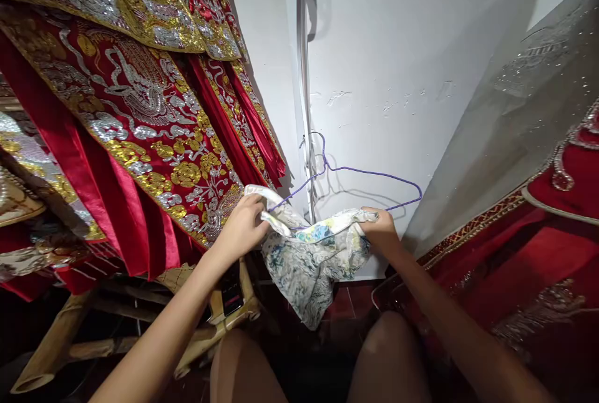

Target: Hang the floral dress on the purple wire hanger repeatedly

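Embroidery in gold and silver is covering the red cloth that is hanging down the left side, its plain red strips showing between the patterned panels. Below it, a bamboo frame is standing over the dark floor, and a dark phone is resting near the frame's right corner. Just right of the cloth, the left hand is gripping the left end of the garment's rim, its fingers clamped on the fabric. The garment, pale with blue-green and yellow patterning, is stretching between both hands in front of the white wall, its rim held up and its crumpled lower part drooping to a point above the floor. Behind the rim, a purple hanger is reaching up, its hook lying at the upright metal pole, its left arm dipping into the opening and its right arm bending back toward the right hand. The right hand is pinching the right end of the rim, fingers clamped on the fabric. Farther right, clear plastic is slanting across the wall, and beaded red fabric is spreading below it.
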Demonstrator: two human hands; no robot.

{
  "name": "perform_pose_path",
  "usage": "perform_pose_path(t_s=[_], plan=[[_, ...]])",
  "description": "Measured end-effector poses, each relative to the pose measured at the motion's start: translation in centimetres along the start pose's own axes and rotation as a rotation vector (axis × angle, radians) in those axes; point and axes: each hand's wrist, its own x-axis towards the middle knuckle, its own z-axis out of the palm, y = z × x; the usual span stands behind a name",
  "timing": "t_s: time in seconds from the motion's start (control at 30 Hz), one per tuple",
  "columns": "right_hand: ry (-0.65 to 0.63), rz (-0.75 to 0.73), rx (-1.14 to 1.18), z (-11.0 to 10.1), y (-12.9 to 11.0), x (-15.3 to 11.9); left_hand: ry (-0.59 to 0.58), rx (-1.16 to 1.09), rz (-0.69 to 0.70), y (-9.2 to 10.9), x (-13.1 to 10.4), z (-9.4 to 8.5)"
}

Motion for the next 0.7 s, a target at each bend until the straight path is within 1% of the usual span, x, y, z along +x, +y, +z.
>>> perform_pose_path(t_s=[0.07, 0.13, 0.2, 0.23, 0.27, 0.3, 0.4, 0.43, 0.47, 0.5, 0.53, 0.63, 0.7], plan=[[-0.006, -0.005, 0.073, 1.8, -0.1, -0.9, 0.095, -0.089, 0.052, 0.9, 1.5, 0.4], [-0.034, -0.01, 0.072, 3.2, -0.1, -2.1, 0.19, -0.155, 0.041, 1.3, 2.7, 1.2], [-0.095, -0.037, 0.024, 3.7, -0.2, -3.3, 0.247, -0.229, 0.0, 0.8, 3.3, 2.0], [-0.117, -0.054, 0.006, 3.5, -0.2, -3.7, 0.261, -0.263, -0.022, 0.4, 3.5, 2.2], [-0.119, -0.071, 0.0, 3.0, -0.2, -4.0, 0.277, -0.286, -0.046, -0.2, 3.5, 2.3], [-0.087, -0.083, 0.007, 2.2, -0.1, -4.1, 0.295, -0.294, -0.068, -0.6, 3.5, 2.3], [0.161, -0.063, 0.016, -1.0, 0.0, -3.2, 0.352, -0.256, -0.111, -1.3, 3.4, 1.8], [0.204, -0.041, -0.003, -2.2, -0.1, -2.5, 0.361, -0.247, -0.112, -1.3, 3.5, 1.7], [0.203, -0.014, -0.031, -3.4, -0.3, -1.7, 0.36, -0.242, -0.107, -1.1, 3.6, 1.6], [0.16, 0.015, -0.061, -4.5, -0.5, -0.9, 0.358, -0.237, -0.101, -1.0, 3.7, 1.5], [0.083, 0.043, -0.085, -5.5, -0.9, -0.1, 0.359, -0.233, -0.098, -0.8, 3.9, 1.3], [-0.222, 0.129, -0.085, -8.2, -2.6, 1.8, 0.42, -0.233, -0.077, -1.2, 4.3, 0.9], [-0.424, 0.228, 0.001, -9.3, -3.7, 2.3, 0.473, -0.243, -0.077, -2.0, 4.5, 0.4]])
